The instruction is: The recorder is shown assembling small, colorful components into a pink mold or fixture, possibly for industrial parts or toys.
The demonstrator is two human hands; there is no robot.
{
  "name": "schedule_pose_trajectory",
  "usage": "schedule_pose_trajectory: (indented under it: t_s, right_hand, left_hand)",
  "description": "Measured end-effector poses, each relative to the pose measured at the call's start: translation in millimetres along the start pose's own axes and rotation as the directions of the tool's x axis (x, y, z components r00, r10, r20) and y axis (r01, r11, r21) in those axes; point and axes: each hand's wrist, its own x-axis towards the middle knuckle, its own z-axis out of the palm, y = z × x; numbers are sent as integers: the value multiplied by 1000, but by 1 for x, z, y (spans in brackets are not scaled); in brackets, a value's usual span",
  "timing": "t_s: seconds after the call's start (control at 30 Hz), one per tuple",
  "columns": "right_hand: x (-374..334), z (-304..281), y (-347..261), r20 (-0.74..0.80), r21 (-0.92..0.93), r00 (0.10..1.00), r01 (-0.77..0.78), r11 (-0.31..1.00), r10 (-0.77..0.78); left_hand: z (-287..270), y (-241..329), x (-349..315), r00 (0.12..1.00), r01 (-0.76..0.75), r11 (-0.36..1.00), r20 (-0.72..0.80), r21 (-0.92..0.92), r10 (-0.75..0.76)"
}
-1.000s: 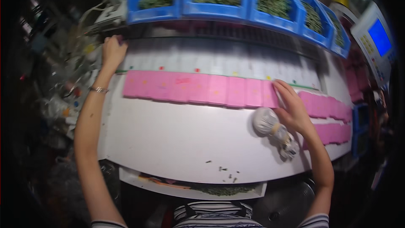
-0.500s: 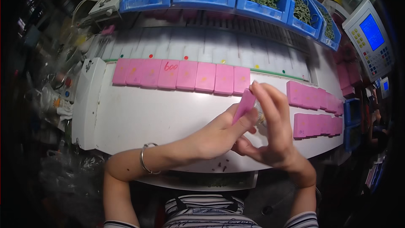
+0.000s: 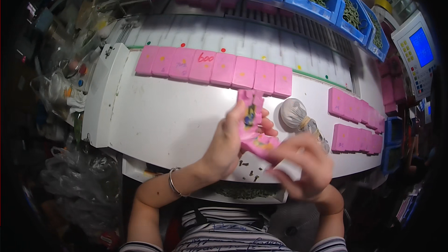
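Observation:
In my left hand (image 3: 228, 135) is a pink rubber mold (image 3: 251, 105), spread apart into two flaps with dark and yellowish marks on the inner faces. My fingers wrap its back and my thumb presses its left edge. My right hand (image 3: 303, 165) is at the mold's lower flap, its fingers smeared by motion, so I cannot make out whether they grip it. Just beyond the hands lies a round white cloth bag (image 3: 293, 113), tied with a tan band. Small dark bits (image 3: 252, 173) are scattered on the white table (image 3: 168, 112) below the mold.
A row of closed pink molds (image 3: 200, 67) lines the table's far side; more pink molds (image 3: 352, 137) stand in two rows at right. Blue bins (image 3: 308, 0) hold green pieces at the back. A control panel (image 3: 417, 49) is at far right, an open drawer (image 3: 247, 195) at the near edge.
The pink mold, seen edge-on between both hands before, is now spread with its inside showing. My right hand has moved down, uncovering the cloth bag. The whole view has shifted slightly.

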Motion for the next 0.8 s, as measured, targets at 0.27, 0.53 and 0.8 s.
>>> schedule_pose_trajectory:
  t_s: [0.27, 0.53, 0.8]
  right_hand:
    - [7, 23, 4, -175, 192, 937, -270, 944, 303]
    - [15, 33, 21, -42, 315, 848, -491, 812, 529]
    - [8, 46, 29, -164, 7, 936, -314, 949, 311]
  left_hand:
    - [-3, 6, -11, 994, -107, 921, 72, 375, 86]
    - [-10, 8, -12, 996, -94, 829, 54, 551, 77]
    - [-17, 1, -9, 993, -108, 767, 39, 632, 108]
